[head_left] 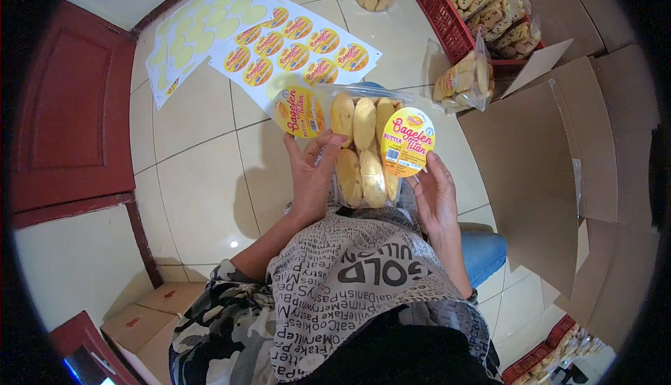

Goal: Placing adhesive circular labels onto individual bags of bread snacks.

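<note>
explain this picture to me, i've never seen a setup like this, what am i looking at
There is no machine here, just a person's bare hands. A fisheye camera worn on the head looks down at them, so straight edges bend. The left hand grips the side of a clear plastic bag of pale oval biscuits, with a round yellow label at its fingertips. The right hand holds a round white-and-yellow label by its edge. On the glossy cream tiled floor lie white sheets of round labels beside a red plastic crate.
</note>
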Motion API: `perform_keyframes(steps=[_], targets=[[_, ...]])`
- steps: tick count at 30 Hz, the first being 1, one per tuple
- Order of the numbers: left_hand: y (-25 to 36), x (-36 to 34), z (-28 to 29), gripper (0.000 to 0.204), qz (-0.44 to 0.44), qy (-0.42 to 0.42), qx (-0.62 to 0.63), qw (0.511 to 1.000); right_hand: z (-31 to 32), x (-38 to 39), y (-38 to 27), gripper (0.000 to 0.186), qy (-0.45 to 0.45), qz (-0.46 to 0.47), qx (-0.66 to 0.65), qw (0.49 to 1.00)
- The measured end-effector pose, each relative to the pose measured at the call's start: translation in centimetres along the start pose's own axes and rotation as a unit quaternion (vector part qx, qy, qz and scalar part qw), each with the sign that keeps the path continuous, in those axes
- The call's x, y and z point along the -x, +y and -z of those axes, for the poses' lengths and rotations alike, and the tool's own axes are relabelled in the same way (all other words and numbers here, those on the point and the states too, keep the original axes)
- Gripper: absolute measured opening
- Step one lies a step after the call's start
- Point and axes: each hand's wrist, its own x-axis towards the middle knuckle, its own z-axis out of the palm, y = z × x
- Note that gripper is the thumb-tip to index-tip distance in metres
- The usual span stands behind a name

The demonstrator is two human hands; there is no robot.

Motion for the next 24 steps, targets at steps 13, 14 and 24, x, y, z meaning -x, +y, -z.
perform_keyframes(steps=[13,14,24], targets=[[0.8,0.2,-0.6,0.08,-0.007,0.013,0.043,0.999,-1.8,-0.5,-0.4,0.012,-0.016,0.046,0.185,0.981],[0.8,0.1,-0.6,0.082,-0.001,0.017,0.028,0.999,-1.9,-0.4,-0.5,0.012,-0.018,0.044,0.193,0.98],[2.1,0.7,-1.6,0.09,0.007,0.032,0.012,0.999,-1.7,-0.9,-1.0,0.012,-0.058,0.033,0.205,0.977]])
